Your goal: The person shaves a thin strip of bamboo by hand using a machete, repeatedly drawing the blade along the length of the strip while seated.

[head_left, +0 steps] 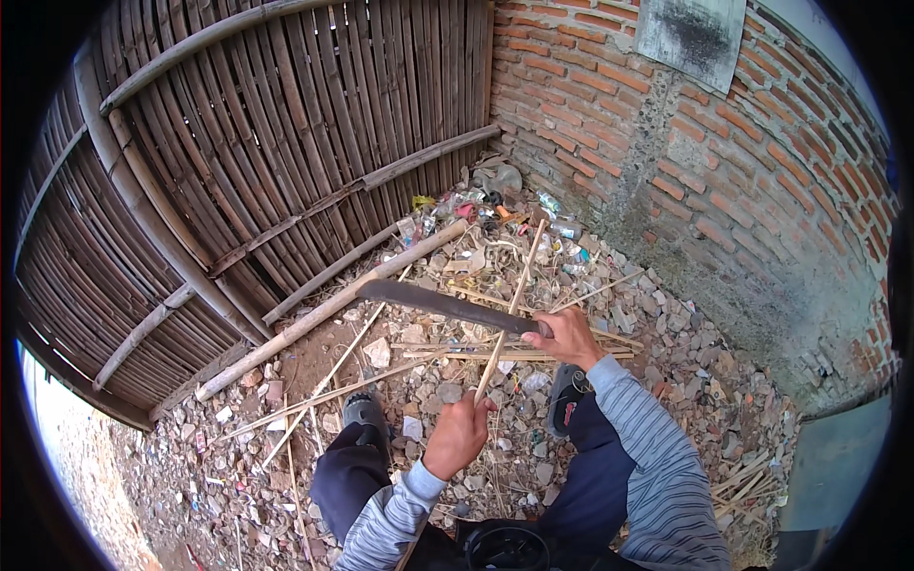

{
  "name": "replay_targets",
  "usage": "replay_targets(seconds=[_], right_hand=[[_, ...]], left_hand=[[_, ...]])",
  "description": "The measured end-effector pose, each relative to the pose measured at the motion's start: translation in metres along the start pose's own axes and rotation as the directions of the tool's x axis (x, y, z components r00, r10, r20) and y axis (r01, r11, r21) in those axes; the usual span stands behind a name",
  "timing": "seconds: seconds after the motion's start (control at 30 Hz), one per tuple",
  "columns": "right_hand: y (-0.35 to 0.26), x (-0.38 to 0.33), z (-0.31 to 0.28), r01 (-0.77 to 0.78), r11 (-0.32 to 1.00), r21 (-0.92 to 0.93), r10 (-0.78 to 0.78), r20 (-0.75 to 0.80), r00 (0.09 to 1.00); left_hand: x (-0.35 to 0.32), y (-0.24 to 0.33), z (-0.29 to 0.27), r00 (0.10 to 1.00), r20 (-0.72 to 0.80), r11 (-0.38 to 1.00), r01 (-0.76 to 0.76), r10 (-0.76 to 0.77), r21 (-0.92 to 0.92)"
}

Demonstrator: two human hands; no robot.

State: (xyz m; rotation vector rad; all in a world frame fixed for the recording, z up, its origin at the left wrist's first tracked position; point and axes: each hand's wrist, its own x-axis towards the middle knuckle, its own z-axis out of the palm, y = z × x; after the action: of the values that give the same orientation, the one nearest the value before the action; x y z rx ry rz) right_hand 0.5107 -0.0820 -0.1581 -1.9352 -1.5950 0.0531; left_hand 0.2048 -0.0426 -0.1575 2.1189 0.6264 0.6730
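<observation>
Left hand (459,433) grips bamboo strip (506,319) | right hand (568,338) grips machete (447,305) | fence, wall close

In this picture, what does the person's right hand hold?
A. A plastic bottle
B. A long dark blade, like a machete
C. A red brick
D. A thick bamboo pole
B: the right hand closes around the handle of a long dark blade that reaches out to the left, while the left hand holds a thin bamboo strip upright across it.
</observation>
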Motion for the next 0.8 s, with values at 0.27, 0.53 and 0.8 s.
replay_targets(seconds=[0.27, 0.53, 0.8], right_hand=[[0.062, 0.004, -0.014, -0.253, 0.965, 0.071, 0.255, -0.014, 0.967], [0.046, -0.008, -0.015, -0.271, 0.945, -0.185, 0.269, -0.033, 0.962], [0.020, -0.017, 0.011, 0.233, 0.970, -0.073, -0.221, 0.148, 0.964]], left_hand=[[-0.013, -0.011, 0.013, 0.993, 0.119, 0.987, 0.004, -0.024, 0.163], [-0.015, -0.010, 0.013, 0.995, 0.095, 0.999, 0.031, -0.035, 0.042], [-0.015, 0.003, 0.012, 0.992, 0.125, 0.996, 0.016, -0.027, 0.092]])
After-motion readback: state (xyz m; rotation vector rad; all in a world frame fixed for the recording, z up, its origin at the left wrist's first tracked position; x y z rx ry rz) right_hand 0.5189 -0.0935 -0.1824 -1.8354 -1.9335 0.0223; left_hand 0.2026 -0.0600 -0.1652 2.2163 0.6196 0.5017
